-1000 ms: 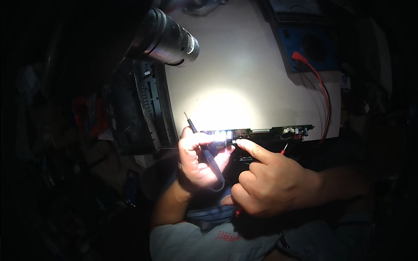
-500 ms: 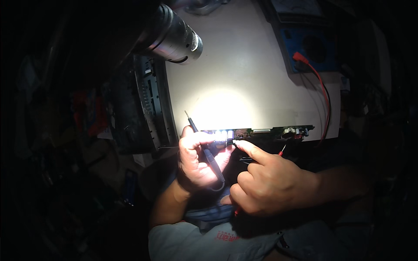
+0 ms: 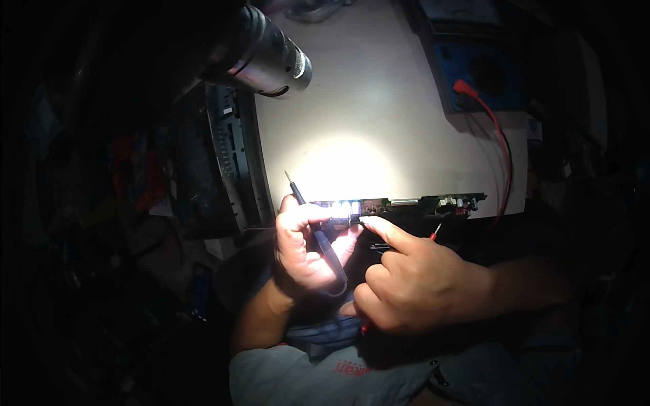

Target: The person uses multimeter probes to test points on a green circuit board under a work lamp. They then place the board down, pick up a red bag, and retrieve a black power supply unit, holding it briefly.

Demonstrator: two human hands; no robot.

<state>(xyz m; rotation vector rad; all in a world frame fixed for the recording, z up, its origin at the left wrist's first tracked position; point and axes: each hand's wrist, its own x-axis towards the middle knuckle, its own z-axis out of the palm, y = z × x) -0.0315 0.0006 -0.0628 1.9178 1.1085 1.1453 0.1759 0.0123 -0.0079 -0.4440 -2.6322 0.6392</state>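
A long narrow circuit board (image 3: 376,206) stands at the near edge of the white tabletop, its component side lit. My left hand (image 3: 301,254) grips the board's left end between thumb and fingers. A black test probe (image 3: 328,249) lies across that same hand, metal tip pointing up and left. My right hand (image 3: 421,285) is closed around a red test probe (image 3: 435,233); its tip shows beyond the knuckles and its red tail below the palm. The right index finger stretches out and touches, or nearly touches, the board beside bright cylindrical parts. Glare hides detail there.
A dark cylindrical lamp (image 3: 274,68) reaches in from the upper left, casting a bright spot on the white tabletop (image 3: 379,88). A blue meter (image 3: 474,74) with a red lead (image 3: 500,128) stands at upper right. An open dark metal chassis (image 3: 233,155) borders the left.
Both hands, the board and the probes keep their places relative to each other. The whole view has shifted very slightly.
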